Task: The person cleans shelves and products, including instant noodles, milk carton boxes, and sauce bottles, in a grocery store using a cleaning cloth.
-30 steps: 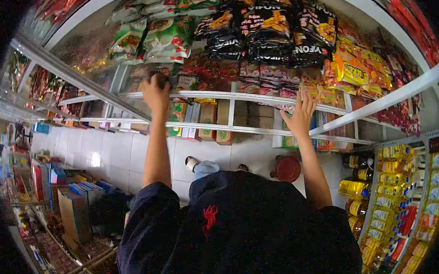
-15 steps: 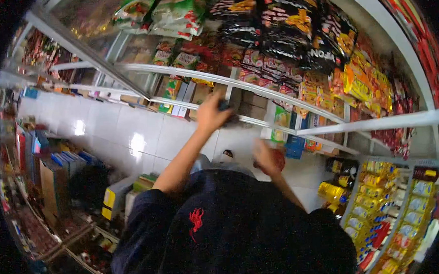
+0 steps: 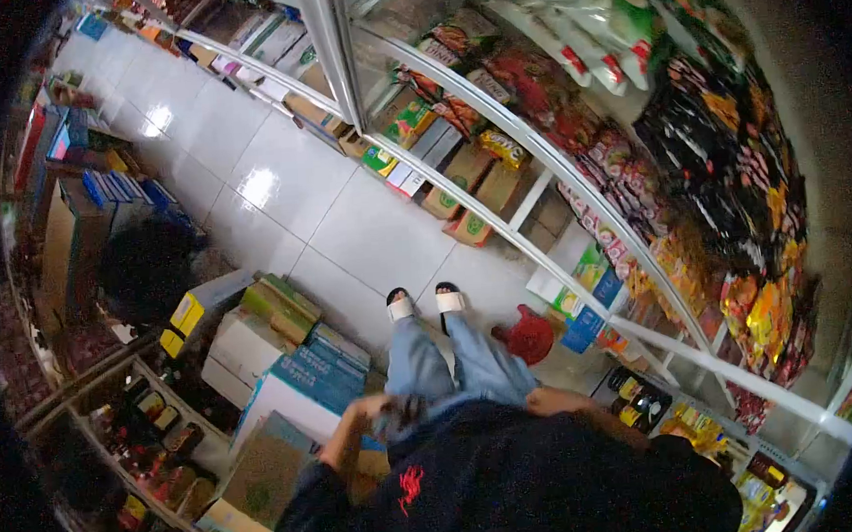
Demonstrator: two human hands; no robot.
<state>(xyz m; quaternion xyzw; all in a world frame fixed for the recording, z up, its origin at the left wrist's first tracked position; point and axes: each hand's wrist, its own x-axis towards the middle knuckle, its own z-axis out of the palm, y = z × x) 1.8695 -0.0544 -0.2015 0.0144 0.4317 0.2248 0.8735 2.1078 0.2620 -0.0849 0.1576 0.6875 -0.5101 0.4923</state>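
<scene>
My left hand (image 3: 368, 411) is at my left hip, its fingers closed round something dark grey and crumpled (image 3: 396, 420) that blurs into my clothes; its kind does not show. By the right side of my waist is my right hand (image 3: 556, 401), against the jeans (image 3: 488, 354) and the hem of my dark shirt (image 3: 513, 464). The fingers of that hand are mostly hidden. Below, my feet in white-strapped sandals (image 3: 449, 301) stand on the tiled floor.
A metal-framed shelf (image 3: 461, 192) with packets and boxes runs along the right. A red plastic stool (image 3: 526, 335) stands beside my legs. Stacked cartons (image 3: 302, 378) are close on my left, with bottles (image 3: 165, 424) behind. Yellow bottles (image 3: 699, 425) stand at lower right.
Both hands have come back from near the shelf to my waist. My view has turned, so the shelf now runs diagonally and my legs and feet show fully.
</scene>
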